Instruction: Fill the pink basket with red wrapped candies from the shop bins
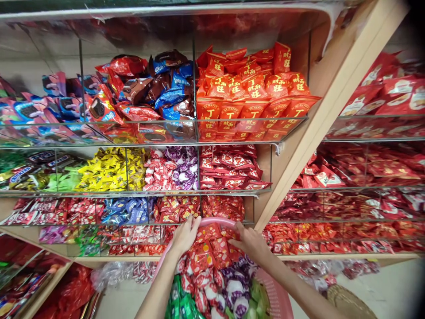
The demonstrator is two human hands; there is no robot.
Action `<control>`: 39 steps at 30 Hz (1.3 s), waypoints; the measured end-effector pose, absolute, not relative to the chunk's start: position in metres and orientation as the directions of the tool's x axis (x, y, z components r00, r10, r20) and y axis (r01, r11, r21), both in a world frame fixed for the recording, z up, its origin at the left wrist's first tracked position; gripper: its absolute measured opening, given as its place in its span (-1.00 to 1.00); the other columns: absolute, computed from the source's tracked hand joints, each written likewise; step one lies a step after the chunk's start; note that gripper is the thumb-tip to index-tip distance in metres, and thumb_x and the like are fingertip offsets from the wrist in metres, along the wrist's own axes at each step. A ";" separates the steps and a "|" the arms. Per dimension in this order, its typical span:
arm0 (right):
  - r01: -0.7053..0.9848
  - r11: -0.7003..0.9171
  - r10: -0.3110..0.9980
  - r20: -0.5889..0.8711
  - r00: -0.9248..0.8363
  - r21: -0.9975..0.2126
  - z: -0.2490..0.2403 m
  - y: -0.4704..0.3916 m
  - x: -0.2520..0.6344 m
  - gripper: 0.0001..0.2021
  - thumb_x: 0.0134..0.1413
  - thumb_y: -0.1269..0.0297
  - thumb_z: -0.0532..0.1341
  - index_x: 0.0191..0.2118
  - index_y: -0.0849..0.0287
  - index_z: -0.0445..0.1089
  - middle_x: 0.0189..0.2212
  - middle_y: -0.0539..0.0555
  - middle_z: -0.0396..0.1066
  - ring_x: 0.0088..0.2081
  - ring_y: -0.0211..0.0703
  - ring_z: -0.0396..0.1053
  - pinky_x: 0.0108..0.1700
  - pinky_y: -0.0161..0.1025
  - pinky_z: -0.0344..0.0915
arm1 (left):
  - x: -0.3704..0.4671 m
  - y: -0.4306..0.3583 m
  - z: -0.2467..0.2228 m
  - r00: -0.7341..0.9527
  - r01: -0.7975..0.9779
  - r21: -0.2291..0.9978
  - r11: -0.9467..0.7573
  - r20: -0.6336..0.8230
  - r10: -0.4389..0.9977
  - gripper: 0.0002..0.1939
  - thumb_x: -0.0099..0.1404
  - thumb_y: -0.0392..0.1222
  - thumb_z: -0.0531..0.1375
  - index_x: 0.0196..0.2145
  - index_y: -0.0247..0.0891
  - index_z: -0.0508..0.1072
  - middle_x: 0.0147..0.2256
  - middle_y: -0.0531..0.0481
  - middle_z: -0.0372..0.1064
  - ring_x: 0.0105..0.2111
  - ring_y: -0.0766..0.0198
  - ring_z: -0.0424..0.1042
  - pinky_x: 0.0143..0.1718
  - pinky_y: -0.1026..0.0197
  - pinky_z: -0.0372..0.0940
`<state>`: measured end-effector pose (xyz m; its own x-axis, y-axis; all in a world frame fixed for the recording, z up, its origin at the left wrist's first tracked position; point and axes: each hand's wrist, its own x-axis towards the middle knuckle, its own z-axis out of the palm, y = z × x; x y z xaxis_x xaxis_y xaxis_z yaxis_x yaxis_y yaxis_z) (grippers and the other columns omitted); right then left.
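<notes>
Left hand: forearm angled up and inward from the lower edge; fingers closed on the far-left rim of a pink plastic basket.
Right hand: forearm slanting inward from lower right; fingers bent over the far-right rim, grasping it, some fingertips inside.
Basket: rounded, smooth-rimmed, slotted side wall; held between the forearms, before the lower shelves.
Contents, by wrapper: flat, square red packets nearest the far rim; twisted red-and-white candies, mid-basket; rounded purple-and-white candies to their right; shiny green-wrapped sweets, near left; pale-green packets, near right.
Shelving: wooden upright, clear dividers, glossy red packets above.
</notes>
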<state>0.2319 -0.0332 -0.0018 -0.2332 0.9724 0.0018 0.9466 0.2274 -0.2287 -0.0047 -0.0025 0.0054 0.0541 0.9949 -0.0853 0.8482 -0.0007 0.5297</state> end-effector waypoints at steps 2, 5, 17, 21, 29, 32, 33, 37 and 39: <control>0.943 0.232 0.972 0.022 -0.234 -0.240 -0.002 -0.032 0.233 -0.67 0.02 0.08 0.16 -0.16 0.17 0.19 -0.41 0.09 0.44 -0.35 -0.03 0.40 -0.47 -0.31 0.00 | -0.005 -0.003 0.005 0.054 0.849 0.529 -0.004 -0.079 0.995 -0.44 0.27 0.22 -0.30 -0.25 -0.17 0.31 -0.35 -0.09 0.45 -0.28 0.02 0.43 -0.28 0.11 0.19; 0.914 0.259 0.966 0.063 -0.252 -0.313 0.002 -0.026 0.241 -0.66 0.01 0.01 0.14 -0.20 0.14 0.21 -0.52 0.02 0.40 -0.43 -0.08 0.38 -0.51 -0.32 -0.01 | -0.005 -0.003 0.005 0.051 0.848 0.530 -0.002 -0.077 0.996 -0.45 0.27 0.22 -0.29 -0.25 -0.17 0.31 -0.33 -0.08 0.45 -0.28 0.03 0.43 -0.28 0.12 0.19; 0.872 0.313 0.950 0.113 -0.292 -0.376 -0.004 0.070 0.233 -0.57 0.04 0.41 0.05 0.08 0.18 0.14 0.02 0.21 0.25 -0.05 -0.06 0.28 -0.11 -0.23 0.15 | -0.003 -0.005 0.010 0.049 0.853 0.522 0.001 -0.082 0.995 -0.45 0.29 0.20 -0.29 -0.24 -0.19 0.31 -0.35 -0.09 0.45 -0.29 0.03 0.43 -0.29 0.13 0.19; 0.884 0.330 0.941 0.049 -0.333 -0.331 -0.015 0.096 0.223 -0.51 -0.01 0.45 0.09 0.11 0.18 0.13 0.01 0.21 0.28 -0.01 0.03 0.25 -0.05 -0.17 0.13 | -0.002 -0.006 0.013 0.052 0.856 0.518 -0.001 -0.083 0.995 -0.46 0.30 0.18 -0.29 -0.25 -0.20 0.31 -0.37 -0.10 0.46 -0.29 0.03 0.44 -0.30 0.15 0.19; 0.859 0.416 0.906 0.056 -0.420 -0.298 -0.017 0.100 0.226 -0.47 0.03 0.43 0.08 0.16 0.12 0.05 0.08 0.16 0.20 0.07 0.01 0.17 0.01 -0.20 0.09 | -0.003 -0.005 0.009 0.044 0.859 0.513 -0.003 -0.067 0.997 -0.46 0.29 0.19 -0.30 -0.25 -0.19 0.31 -0.35 -0.10 0.46 -0.30 0.05 0.44 -0.32 0.16 0.18; 0.855 0.424 0.904 0.075 -0.421 -0.300 -0.013 0.094 0.228 -0.47 0.03 0.40 0.10 0.16 0.13 0.04 0.07 0.17 0.21 0.06 0.01 0.17 0.02 -0.19 0.09 | -0.003 -0.004 0.008 0.039 0.858 0.513 0.005 -0.074 0.996 -0.44 0.28 0.21 -0.29 -0.24 -0.19 0.32 -0.33 -0.10 0.46 -0.31 0.05 0.44 -0.33 0.15 0.18; 0.854 0.423 0.904 0.082 -0.419 -0.303 -0.012 0.093 0.229 -0.48 0.04 0.39 0.11 0.16 0.14 0.05 0.06 0.18 0.22 0.06 0.01 0.17 0.02 -0.19 0.08 | -0.003 -0.004 0.008 0.038 0.858 0.514 0.006 -0.076 0.996 -0.44 0.28 0.22 -0.29 -0.24 -0.19 0.31 -0.33 -0.10 0.46 -0.31 0.05 0.44 -0.33 0.15 0.18; 0.858 0.403 0.915 0.111 -0.389 -0.319 -0.004 0.088 0.235 -0.53 0.05 0.33 0.12 0.12 0.17 0.11 0.04 0.22 0.23 0.05 0.04 0.18 0.01 -0.17 0.09 | -0.003 -0.004 0.007 0.042 0.857 0.516 0.004 -0.077 0.996 -0.45 0.28 0.21 -0.29 -0.25 -0.18 0.31 -0.35 -0.09 0.46 -0.30 0.04 0.43 -0.32 0.15 0.17; 0.862 0.384 0.923 0.124 -0.364 -0.332 0.000 0.086 0.237 -0.56 0.06 0.31 0.12 0.09 0.19 0.14 0.02 0.23 0.25 0.04 0.06 0.20 -0.01 -0.16 0.11 | -0.004 -0.004 0.007 0.041 0.854 0.520 0.002 -0.071 0.997 -0.46 0.29 0.20 -0.28 -0.24 -0.18 0.31 -0.34 -0.09 0.46 -0.29 0.05 0.43 -0.30 0.15 0.17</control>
